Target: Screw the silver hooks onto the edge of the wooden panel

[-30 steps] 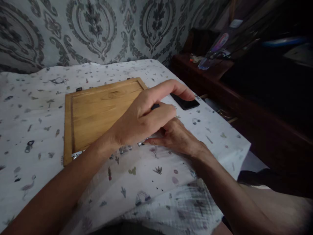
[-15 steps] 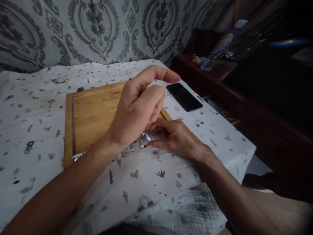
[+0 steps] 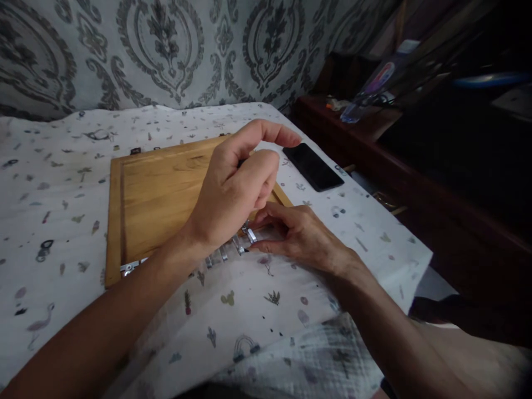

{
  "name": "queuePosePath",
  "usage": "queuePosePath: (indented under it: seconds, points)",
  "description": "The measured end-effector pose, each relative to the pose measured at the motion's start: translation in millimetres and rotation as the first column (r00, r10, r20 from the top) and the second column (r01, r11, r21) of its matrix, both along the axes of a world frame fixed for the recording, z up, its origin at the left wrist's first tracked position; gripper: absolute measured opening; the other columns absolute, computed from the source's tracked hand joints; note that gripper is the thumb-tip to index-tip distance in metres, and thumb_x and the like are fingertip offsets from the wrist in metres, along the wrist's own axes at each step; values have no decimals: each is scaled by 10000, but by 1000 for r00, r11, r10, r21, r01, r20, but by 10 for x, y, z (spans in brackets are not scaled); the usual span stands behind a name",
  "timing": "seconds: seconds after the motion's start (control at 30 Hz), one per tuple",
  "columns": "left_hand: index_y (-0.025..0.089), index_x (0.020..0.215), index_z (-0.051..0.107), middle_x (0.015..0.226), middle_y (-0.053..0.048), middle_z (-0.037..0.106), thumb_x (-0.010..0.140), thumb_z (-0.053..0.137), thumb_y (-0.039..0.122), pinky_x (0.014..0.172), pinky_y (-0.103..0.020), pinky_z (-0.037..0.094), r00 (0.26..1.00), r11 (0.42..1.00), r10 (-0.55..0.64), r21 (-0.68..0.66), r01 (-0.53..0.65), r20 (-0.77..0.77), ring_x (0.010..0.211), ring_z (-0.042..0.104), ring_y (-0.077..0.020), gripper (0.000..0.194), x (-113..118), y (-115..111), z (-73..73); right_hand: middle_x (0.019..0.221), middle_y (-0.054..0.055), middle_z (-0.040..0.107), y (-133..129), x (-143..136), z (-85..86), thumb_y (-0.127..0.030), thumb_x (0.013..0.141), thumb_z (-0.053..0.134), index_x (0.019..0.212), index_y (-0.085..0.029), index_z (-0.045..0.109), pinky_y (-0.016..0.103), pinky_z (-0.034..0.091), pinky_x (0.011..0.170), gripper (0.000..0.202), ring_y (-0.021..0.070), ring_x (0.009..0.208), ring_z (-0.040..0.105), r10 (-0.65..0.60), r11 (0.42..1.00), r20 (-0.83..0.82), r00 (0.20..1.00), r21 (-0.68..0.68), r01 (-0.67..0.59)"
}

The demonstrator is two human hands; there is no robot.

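A framed wooden board [image 3: 158,188] lies on the patterned cloth. Along its near edge runs a silver metal fitting [image 3: 129,267] with several narrow strips sticking out towards me. Over the board's right part is my left hand [image 3: 236,177], its index finger arched out and the other fingers curled closed. Something dark shows in a small gap between thumb and index; the rest of it is hidden by the hand. Just below, my right hand [image 3: 291,230] has thumb and fingers closed around the right end of the metal fitting at the board's near right corner.
A black phone [image 3: 313,167] lies on the cloth [image 3: 266,332] right of the board. Beyond the cloth's right edge, a dark wooden surface [image 3: 353,133] carries a clear plastic bottle [image 3: 369,88]. A patterned wall covering [image 3: 166,50] rises behind.
My left hand's index fingertip has dipped slightly down and left. My right hand keeps its hold at the corner, and the board stays in place.
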State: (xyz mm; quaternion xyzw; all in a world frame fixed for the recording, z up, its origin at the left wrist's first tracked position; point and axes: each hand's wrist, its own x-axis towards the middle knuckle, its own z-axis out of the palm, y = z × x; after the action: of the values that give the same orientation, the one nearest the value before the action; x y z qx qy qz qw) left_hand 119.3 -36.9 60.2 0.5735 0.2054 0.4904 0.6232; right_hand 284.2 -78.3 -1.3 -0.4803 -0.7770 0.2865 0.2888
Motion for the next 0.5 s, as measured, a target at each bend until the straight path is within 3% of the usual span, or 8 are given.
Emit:
queuePosePath:
  seconds: [0.5]
  points:
    - [178, 895, 609, 461, 91, 324, 868, 443, 63, 392, -226, 208, 999, 999, -27, -21, 26, -42, 398, 234, -76, 204, -7, -41, 37, 867, 25, 779, 12, 6, -22, -408, 781, 826, 944, -187, 676, 257, 556, 706, 314, 152, 759, 731, 10, 1000, -43, 999, -4, -11]
